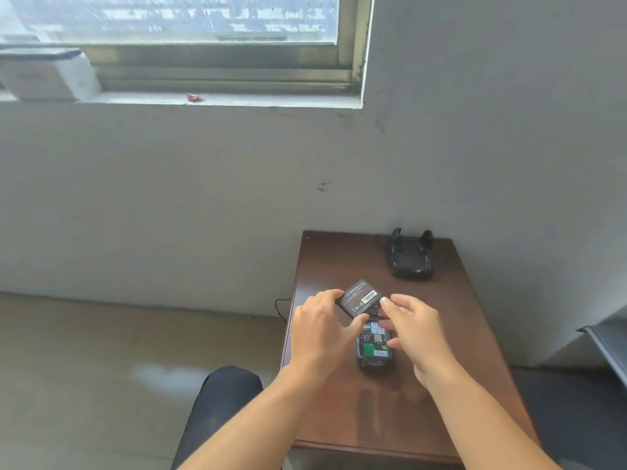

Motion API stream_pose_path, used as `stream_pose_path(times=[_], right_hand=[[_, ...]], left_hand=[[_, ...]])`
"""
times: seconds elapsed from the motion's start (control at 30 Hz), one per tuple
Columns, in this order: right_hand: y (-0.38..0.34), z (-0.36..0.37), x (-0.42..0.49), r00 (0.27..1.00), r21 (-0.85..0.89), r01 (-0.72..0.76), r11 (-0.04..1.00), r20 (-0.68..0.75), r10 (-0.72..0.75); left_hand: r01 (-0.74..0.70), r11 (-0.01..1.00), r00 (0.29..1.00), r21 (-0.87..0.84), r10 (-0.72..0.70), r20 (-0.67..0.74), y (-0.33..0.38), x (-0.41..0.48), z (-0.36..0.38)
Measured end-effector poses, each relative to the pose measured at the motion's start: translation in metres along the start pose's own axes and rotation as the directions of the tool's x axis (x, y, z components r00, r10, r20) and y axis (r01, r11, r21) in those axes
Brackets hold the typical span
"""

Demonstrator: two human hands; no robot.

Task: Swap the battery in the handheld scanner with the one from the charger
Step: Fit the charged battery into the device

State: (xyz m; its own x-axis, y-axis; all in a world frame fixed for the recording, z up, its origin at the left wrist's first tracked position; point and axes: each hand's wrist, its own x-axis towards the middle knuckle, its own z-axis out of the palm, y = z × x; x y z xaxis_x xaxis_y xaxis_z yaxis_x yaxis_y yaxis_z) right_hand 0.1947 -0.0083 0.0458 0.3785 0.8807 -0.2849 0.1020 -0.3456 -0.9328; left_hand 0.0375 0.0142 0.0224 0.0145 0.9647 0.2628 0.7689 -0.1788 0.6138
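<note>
A black handheld scanner (373, 349) lies face down on the brown table (441, 317), its battery bay open with a green board showing. My left hand (322, 330) grips a dark grey battery (361, 297) by its left edge and near corner, tilted above the scanner's far end. My right hand (414, 327) hovers over the scanner's right side with fingers spread, one fingertip close to the battery's right edge. The black charger cradle (410, 257) stands at the table's far right, by the wall.
The table stands against a grey wall below a window sill (217, 98) with a small red item. A thin black cable (281, 308) hangs off the table's left side. My dark-clad knee (224, 398) is left of the table. A grey shelf edge (607, 347) juts in at right.
</note>
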Motion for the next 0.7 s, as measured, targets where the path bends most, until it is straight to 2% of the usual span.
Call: stream_pose_path(times=[0.07, 0.2, 0.33, 0.53, 0.7], right_hand=[[0.0, 0.007, -0.008, 0.99, 0.12, -0.133, 0.984, 0.068, 0.126], [0.003, 0.012, -0.01, 0.978, 0.182, -0.208, 0.961, 0.075, 0.197], [0.004, 0.004, -0.005, 0.98, 0.083, -0.196, 0.977, 0.062, 0.191], [0.013, -0.011, 0.003, 0.966, -0.153, -0.174, 0.973, 0.165, 0.199], [0.025, -0.014, 0.008, 0.975, -0.251, -0.109, 0.962, 0.163, 0.153]], left_hand=[[0.045, 0.998, 0.999, -0.051, -0.045, 0.007, 0.002, -0.009, 0.005], [0.097, 0.992, 0.995, -0.083, -0.096, 0.021, 0.006, -0.024, 0.014], [0.057, 0.991, 0.993, -0.121, -0.044, 0.109, 0.005, -0.025, 0.016], [0.016, 0.967, 0.943, -0.254, 0.07, 0.327, -0.003, -0.011, 0.015], [0.127, 0.916, 0.906, -0.379, 0.048, 0.42, -0.011, -0.012, 0.015]])
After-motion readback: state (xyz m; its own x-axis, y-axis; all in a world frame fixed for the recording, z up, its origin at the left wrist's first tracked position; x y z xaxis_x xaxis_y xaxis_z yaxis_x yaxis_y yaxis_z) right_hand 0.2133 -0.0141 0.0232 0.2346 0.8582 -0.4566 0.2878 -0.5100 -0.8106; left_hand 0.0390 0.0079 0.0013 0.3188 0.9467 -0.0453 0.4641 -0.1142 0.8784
